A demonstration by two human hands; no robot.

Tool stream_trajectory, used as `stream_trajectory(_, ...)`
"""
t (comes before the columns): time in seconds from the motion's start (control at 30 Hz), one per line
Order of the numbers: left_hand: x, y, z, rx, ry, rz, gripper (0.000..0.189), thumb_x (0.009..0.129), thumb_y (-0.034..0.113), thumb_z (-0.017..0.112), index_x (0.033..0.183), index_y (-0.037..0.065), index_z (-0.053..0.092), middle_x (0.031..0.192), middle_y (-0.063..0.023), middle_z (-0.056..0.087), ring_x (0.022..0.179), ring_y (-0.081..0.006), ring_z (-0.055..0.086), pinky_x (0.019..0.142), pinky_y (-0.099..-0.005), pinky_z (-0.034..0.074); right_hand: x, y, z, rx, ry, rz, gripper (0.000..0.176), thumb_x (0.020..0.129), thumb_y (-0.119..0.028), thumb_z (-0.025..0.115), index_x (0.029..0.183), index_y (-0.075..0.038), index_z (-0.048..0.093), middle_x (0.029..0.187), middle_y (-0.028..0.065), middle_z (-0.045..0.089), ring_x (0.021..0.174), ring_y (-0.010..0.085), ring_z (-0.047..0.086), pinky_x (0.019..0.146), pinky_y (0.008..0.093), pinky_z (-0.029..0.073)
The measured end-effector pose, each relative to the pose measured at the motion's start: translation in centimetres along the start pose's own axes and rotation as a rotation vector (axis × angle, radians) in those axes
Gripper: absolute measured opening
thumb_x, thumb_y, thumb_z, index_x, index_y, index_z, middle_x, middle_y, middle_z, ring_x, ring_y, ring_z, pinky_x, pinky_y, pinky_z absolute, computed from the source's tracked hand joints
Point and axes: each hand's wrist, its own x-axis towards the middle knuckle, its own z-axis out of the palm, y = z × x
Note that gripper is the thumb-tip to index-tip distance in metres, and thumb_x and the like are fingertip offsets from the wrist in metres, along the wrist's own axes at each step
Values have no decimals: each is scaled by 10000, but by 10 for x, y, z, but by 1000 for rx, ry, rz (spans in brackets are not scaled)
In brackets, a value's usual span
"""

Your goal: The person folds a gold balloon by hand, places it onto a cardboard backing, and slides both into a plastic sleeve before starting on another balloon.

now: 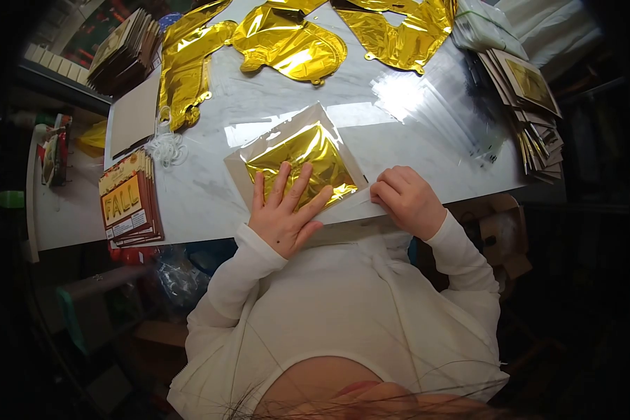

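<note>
A clear plastic bag [259,145] holding a folded gold foil balloon [315,150] and a pale card lies tilted near the table's front edge. Spread flat on top of it, my left hand [283,217] presses on the foil with its fingers apart. My right hand [407,203] is closed in a pinch at the bag's lower right side, on what looks like its clear flap [359,204]. The fingertips partly hide the flap's end.
Gold foil balloons [294,45] lie along the back. Clear bags [434,105] are spread at right, beside a stack of filled packs [539,119]. Printed FALL cards [126,199], white string [164,148] and brown cards [122,52] are at left.
</note>
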Motion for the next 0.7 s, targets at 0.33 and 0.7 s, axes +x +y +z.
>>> stream_trajectory(0.33, -1, 1, -4, -22, -44, 0, 648, 1021, 452, 566, 1638, 310, 425, 1758, -149, 225, 1601, -469, 184, 1240, -713, 70, -93, -17, 47, -119, -612, -214, 138, 850, -165, 648, 938, -67, 690, 1007, 99, 658, 998, 260, 660, 842, 366, 524)
stream_trajectory(0.7, 0, -4, -14, -95, 30, 65, 659, 977, 399, 631, 1603, 269, 472, 1722, -155, 302, 1579, -462, 259, 1229, -733, 116, -14, -39, -24, -196, -143, 20, 326, 804, -284, 844, 1024, -67, 741, 1052, 66, 741, 1002, 281, 716, 859, 431, 602)
